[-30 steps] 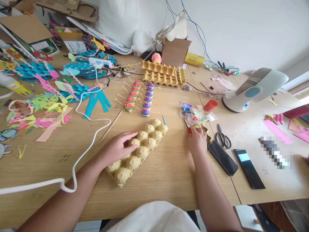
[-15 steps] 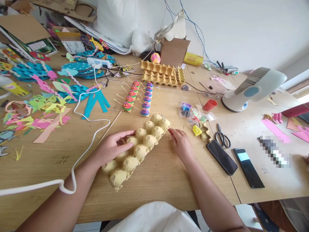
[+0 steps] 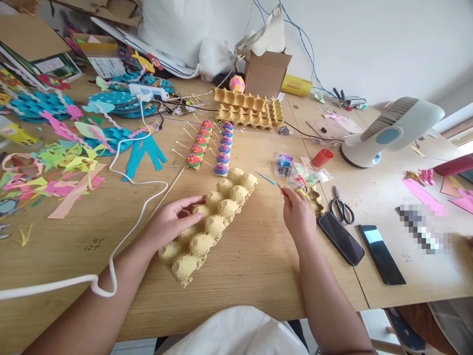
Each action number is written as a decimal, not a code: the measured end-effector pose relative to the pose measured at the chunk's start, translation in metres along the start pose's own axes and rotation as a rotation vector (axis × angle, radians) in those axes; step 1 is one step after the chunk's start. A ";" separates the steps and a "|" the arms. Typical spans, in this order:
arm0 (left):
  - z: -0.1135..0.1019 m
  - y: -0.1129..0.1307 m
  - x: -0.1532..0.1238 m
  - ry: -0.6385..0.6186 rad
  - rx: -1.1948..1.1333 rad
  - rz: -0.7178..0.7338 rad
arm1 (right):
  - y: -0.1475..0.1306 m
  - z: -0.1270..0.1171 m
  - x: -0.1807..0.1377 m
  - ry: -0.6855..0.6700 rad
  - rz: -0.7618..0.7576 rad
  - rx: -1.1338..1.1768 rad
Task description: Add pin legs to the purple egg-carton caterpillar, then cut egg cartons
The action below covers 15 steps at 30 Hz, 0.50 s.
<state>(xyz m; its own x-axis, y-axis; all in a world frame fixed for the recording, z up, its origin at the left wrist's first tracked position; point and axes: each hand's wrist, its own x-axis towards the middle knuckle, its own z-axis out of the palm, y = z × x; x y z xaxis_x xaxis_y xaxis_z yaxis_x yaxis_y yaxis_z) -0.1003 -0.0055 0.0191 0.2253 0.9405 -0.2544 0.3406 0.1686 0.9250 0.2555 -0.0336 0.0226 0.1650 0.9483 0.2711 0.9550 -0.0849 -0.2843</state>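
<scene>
A pale yellow egg carton lies bumps up, slanting across the table in front of me. My left hand grips its left long side, the thumb on top among the bumps and some fingertips hidden behind them. Right of the carton, my right hand is closed on a slim red-handled tool with a thin pointed tip; most of it is hidden in the fingers. A thin blue stick lies on the table between that tip and the carton's far end.
Beyond the carton stand two painted caterpillars with pins sticking out. Black scissors, phones, a red cup and a fan are to the right. A white cable and paper strips are at left.
My right hand has moved right, away from the carton's edge, and the red-handled tool now shows in it. The blue stick has come into fuller view. The left hand still holds the carton.
</scene>
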 end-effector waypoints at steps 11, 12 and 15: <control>0.000 0.005 -0.001 -0.043 -0.096 -0.008 | -0.020 0.006 -0.009 -0.094 -0.027 -0.155; 0.000 0.006 -0.001 -0.050 -0.121 -0.015 | -0.031 0.010 -0.016 -0.134 -0.158 -0.107; 0.001 0.009 -0.002 -0.072 -0.182 -0.021 | -0.064 0.025 -0.041 -0.352 -0.613 0.032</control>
<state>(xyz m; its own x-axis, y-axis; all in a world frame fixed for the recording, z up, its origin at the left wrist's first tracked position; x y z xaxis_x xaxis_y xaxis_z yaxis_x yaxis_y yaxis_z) -0.0969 -0.0056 0.0278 0.2864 0.9139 -0.2876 0.1766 0.2447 0.9534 0.1816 -0.0591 0.0065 -0.4951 0.8652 0.0794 0.8417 0.5002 -0.2032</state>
